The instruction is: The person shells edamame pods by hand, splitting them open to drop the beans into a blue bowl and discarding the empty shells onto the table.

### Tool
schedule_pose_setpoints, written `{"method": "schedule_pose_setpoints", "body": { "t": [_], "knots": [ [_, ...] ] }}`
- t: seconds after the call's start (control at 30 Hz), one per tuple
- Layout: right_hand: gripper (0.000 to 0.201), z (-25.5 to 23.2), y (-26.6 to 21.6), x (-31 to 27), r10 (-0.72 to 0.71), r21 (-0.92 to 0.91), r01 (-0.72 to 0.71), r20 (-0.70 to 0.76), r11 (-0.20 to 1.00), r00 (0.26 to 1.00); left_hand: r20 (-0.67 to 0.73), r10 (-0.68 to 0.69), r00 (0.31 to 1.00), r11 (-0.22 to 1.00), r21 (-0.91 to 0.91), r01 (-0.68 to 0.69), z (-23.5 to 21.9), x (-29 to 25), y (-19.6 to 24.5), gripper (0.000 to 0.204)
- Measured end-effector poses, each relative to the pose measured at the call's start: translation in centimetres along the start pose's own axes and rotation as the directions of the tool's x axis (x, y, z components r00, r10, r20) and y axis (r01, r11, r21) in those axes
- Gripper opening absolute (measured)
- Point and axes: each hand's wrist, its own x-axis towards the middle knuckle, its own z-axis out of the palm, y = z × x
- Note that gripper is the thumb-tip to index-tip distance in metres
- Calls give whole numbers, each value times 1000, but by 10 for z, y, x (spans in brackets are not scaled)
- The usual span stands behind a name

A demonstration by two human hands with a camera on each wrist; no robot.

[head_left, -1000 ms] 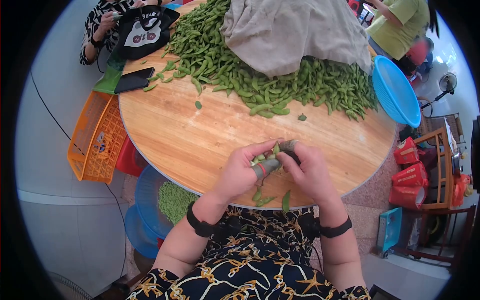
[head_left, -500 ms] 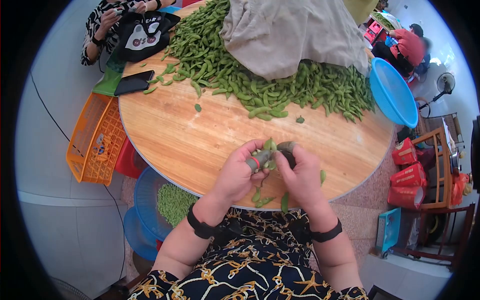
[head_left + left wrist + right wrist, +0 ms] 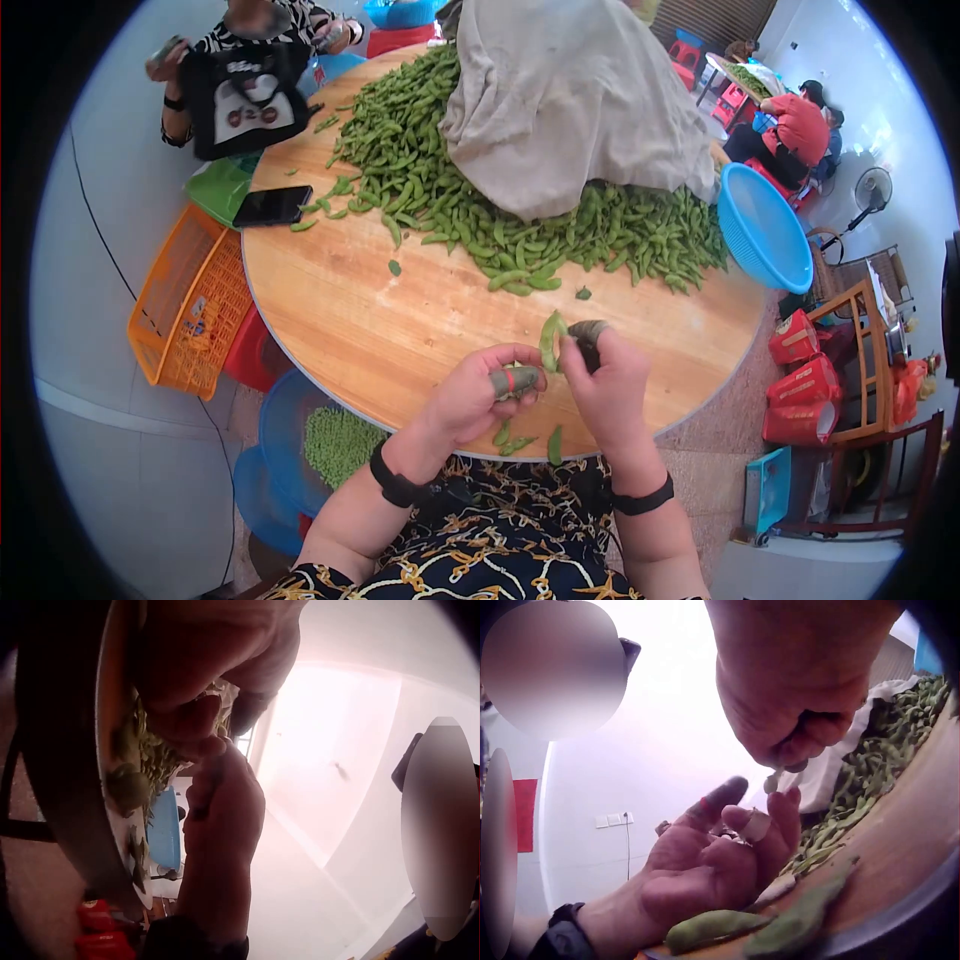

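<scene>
In the head view my right hand (image 3: 614, 388) pinches an edamame pod (image 3: 551, 343) between thumb and index finger, above the round wooden table (image 3: 390, 350). Dark wrapping covers its fingertip. My left hand (image 3: 470, 398) is beside it, fingers curled round shelled beans, mostly hidden in the palm. A grey cover with a red band sheathes its thumb (image 3: 515, 381). The right wrist view shows the pod's tip (image 3: 772, 783) close over the left fingertips, one of them taped. Loose pods (image 3: 555, 446) lie at the near edge, below both hands.
A large heap of pods (image 3: 420, 185), partly under a grey cloth (image 3: 570, 110), fills the far side. A blue basket (image 3: 765, 230) leans at the right edge, a phone (image 3: 272, 206) lies left. Shelled beans (image 3: 342, 447) sit in a blue tub below; another person sits opposite.
My hands worked together over a pod earlier; now the right has drawn slightly away, holding a pod upright. The left fingers have closed more. The head view has tilted up; the person opposite moved the black bag.
</scene>
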Motion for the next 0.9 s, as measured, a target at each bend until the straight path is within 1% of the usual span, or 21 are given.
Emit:
{"method": "schedule_pose_setpoints", "body": {
  "t": [0.03,0.07,0.13,0.2,0.27,0.4,0.47,0.5,0.53,0.6,0.63,0.67,0.7,0.73,0.77,0.8,0.83,0.87,0.9],
  "knots": [
    [9,-1,-2,0,-27,-65,29,32,997,999,-26,-38,999,997,-73,36,0,1,0,25],
    [9,0,-4,-1,-42,-66,44,22,997,999,-16,-26,1000,998,-63,25,-1,1,-1,25],
    [9,4,-7,-6,-72,-55,74,47,996,996,58,41,998,998,41,-43,-1,1,-5,22],
    [9,5,-7,-7,-80,-71,84,56,994,995,63,56,996,998,31,-58,-1,-1,-4,20],
    [9,5,-9,-8,-80,25,78,90,997,993,22,77,997,997,-28,-77,-2,-3,-5,17],
    [10,14,-15,-14,-104,55,98,109,994,989,-26,89,996,996,-12,-90,-2,-7,1,17],
    [10,15,-6,-17,-99,106,93,45,990,994,-44,70,997,997,-23,-71,0,-6,0,20],
    [8,16,-3,-17,22,225,-30,39,974,999,-30,61,998,998,-14,-61,0,-7,0,21],
    [8,14,0,-16,24,233,-37,55,972,998,-47,63,997,998,-18,-64,2,-7,-2,21],
    [6,5,9,-9,37,123,-33,-30,992,999,-135,155,979,987,60,-149,6,-7,-4,19],
    [7,-1,10,-7,-23,-25,23,-5,999,1000,-138,153,979,988,57,-146,9,-10,-3,19],
    [7,-3,7,-10,-15,-28,15,-5,1000,1000,-124,193,973,967,193,-167,14,-15,-1,18],
    [8,-3,3,-13,-99,-86,100,22,991,995,-103,232,967,926,327,-187,18,-17,-1,18],
    [9,-3,-1,-16,-181,-141,187,57,972,982,-103,228,968,928,325,-183,19,-16,-3,18],
    [9,-2,-4,-19,-179,-141,186,58,973,982,-120,293,949,907,351,-235,20,-15,-5,17],
    [10,-2,-7,-22,-229,-187,243,92,952,969,-134,361,923,879,381,-288,21,-14,-5,17],
    [11,-1,-9,-25,-278,-228,301,128,926,952,-136,365,921,876,386,-290,23,-14,-4,17],
    [11,-1,-8,-26,-281,-223,303,125,926,951,-158,387,908,863,410,-297,24,-14,-2,15],
    [12,0,-5,-28,-283,-210,314,164,926,945,-180,408,895,850,432,-301,25,-15,-1,14]
  ]
}}
